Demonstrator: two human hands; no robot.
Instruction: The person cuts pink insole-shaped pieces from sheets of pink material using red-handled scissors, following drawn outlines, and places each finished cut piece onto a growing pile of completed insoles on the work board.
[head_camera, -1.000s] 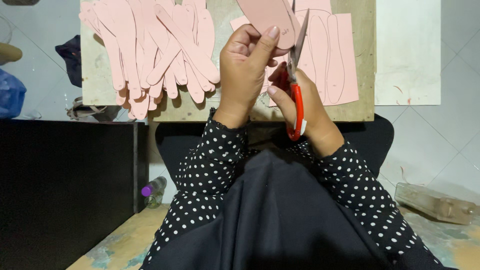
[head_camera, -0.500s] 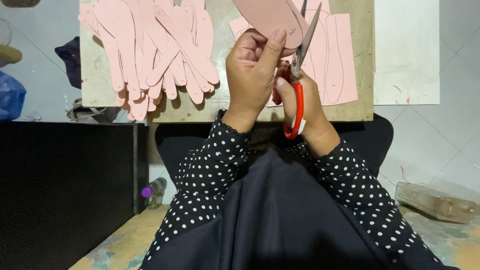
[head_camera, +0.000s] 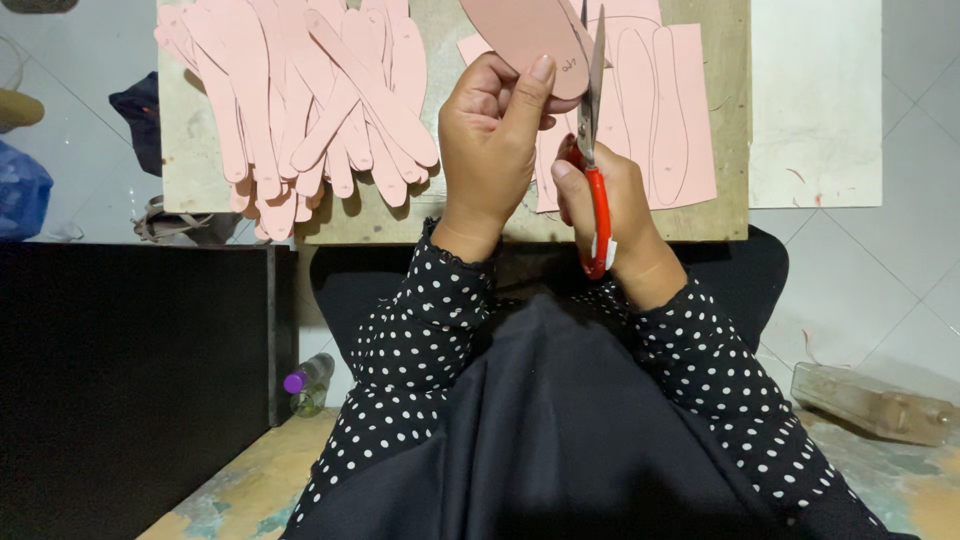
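In the head view, the left hand (head_camera: 492, 150) was curled shut on a pink oval piece (head_camera: 520, 35). The thumb pressed on its lower edge, and the other fingers were folded behind it. The piece sat at 12 o'clock, right at the top edge of the view. It was flat and smooth, a darker, dustier pink than the rest, with a round end and some small pen marks near the thumb.

The right hand (head_camera: 610, 215) was closed around the red handles of the scissors (head_camera: 594, 150). The shiny metal blades pointed up to 12 o'clock and met the right edge of the oval piece. How far apart the blades stood was hard to tell.

Under both hands lay a wooden board (head_camera: 720, 215), pale and scratched. On it, at 1 o'clock, was a light pink sheet (head_camera: 685, 120) with long oval shapes drawn on it in thin lines. At 11 o'clock was a messy pile of pink strips (head_camera: 290, 110), long and thin with round tips, lying across each other.

At 2 o'clock a white sheet (head_camera: 815, 100) lay flat beside the board. The sleeves (head_camera: 420, 340) were black with white dots, and looked soft. At 8 o'clock a small bottle with a purple cap (head_camera: 305, 382) lay on the floor. At 4 o'clock sat a clear plastic box (head_camera: 870, 400) on the tiles.
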